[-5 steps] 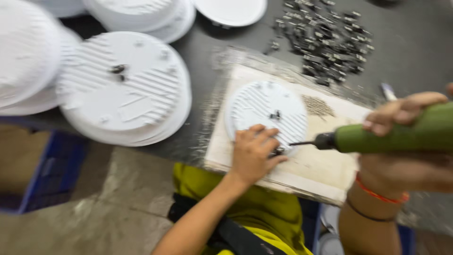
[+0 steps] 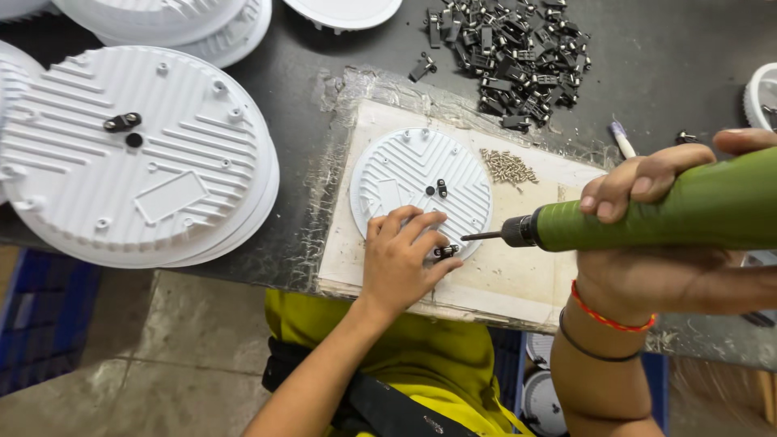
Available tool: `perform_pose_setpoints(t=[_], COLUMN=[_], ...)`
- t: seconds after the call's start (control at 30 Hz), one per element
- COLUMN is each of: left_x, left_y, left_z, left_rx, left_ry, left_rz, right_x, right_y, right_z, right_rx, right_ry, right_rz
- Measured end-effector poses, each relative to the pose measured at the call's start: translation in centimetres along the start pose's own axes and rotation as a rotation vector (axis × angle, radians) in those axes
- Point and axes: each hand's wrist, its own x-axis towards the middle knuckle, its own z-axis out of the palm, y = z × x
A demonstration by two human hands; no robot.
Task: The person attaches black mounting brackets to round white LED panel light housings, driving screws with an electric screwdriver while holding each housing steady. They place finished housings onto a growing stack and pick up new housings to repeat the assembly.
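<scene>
Green electric screwdriver [image 2: 647, 214]: rear end cut off by right edge. Left hand [image 2: 401, 259] covers lower rim of small white ribbed disc [image 2: 413, 174]. Small black clip [image 2: 446, 252] at fingertips: shape too small to tell. White discs at top: cut by frame edge.

The left hand [image 2: 401, 259] rests on the near edge of a small white ribbed disc [image 2: 409, 174] and pinches a small black clip [image 2: 446, 252] against its rim. The right hand [image 2: 655, 243] grips a green electric screwdriver [image 2: 647, 214], its bit pointing at that clip. The disc lies on a pale board [image 2: 526, 267] on the dark desk [image 2: 647, 65], beside a little heap of screws [image 2: 507, 167]. A pile of black clips [image 2: 518, 53] lies farther back, and stacked large white discs [image 2: 133, 158] stand to the left.
</scene>
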Motion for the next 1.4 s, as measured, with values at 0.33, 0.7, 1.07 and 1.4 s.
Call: perform_pose_setpoints(t=[0.33, 0.7, 1.07, 1.4], left_x=[0.1, 0.3, 0.6, 0.8], left_y=[0.7, 0.8, 0.7, 0.5], left_z=[0.2, 0.3, -0.1, -0.2], left_rx=[-0.029, -0.024, -0.019, -0.051], left_ry=[-0.046, -0.043, -0.041, -0.046], left_rz=[-0.031, -0.041, -0.031, -0.031], right_x=[-2.2, -2.0, -1.3, 0.4], right_y=[-0.1, 0.0, 0.0, 0.0], right_z=[-2.8, -3.4, -3.5, -3.8], right_rx=[0.059, 0.03, 0.034, 0.031], right_ry=[0.008, -0.057, -0.123, -0.135], right_rz=[0.069, 0.067, 0.09, 0.18])
